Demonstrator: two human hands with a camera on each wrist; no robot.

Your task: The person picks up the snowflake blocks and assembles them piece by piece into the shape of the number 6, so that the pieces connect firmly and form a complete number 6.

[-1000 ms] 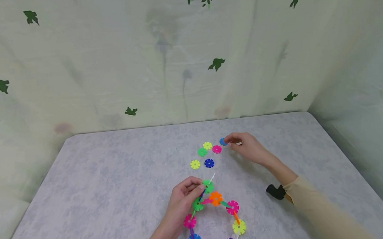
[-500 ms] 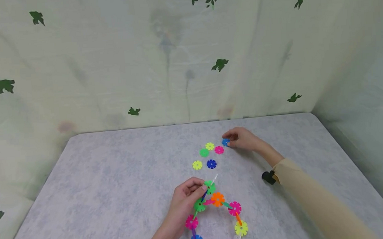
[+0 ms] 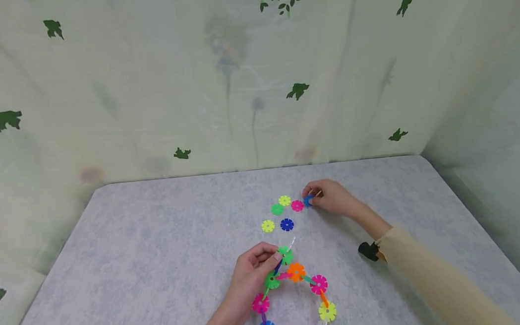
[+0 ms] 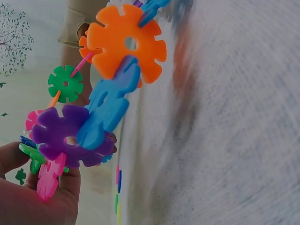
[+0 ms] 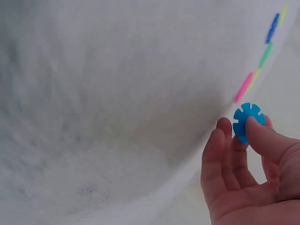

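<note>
My left hand (image 3: 251,275) pinches a green notched disc (image 3: 285,255) at the top of a looped chain of interlocking plastic flower discs. A white disc, seen edge-on, sticks out from that green one. Orange (image 4: 129,42), purple (image 4: 70,136) and blue discs of the chain hang close in the left wrist view. Farther back, my right hand (image 3: 331,198) holds a loose blue disc (image 5: 246,119) between thumb and forefinger, its other fingers bent. The chain's lower end runs out of the head view.
Loose discs lie between the hands toward the back: pink (image 3: 297,206), dark blue (image 3: 287,224), green (image 3: 277,209) and two yellow ones. The grey table (image 3: 158,248) ends at a pale curtain (image 3: 148,90) with leaf prints. A black device (image 3: 368,251) is at the right wrist.
At the blue disc, my right hand has gone from reaching to pinching it, and the disc now stands tilted in the fingers. The left hand keeps holding the chain in place.
</note>
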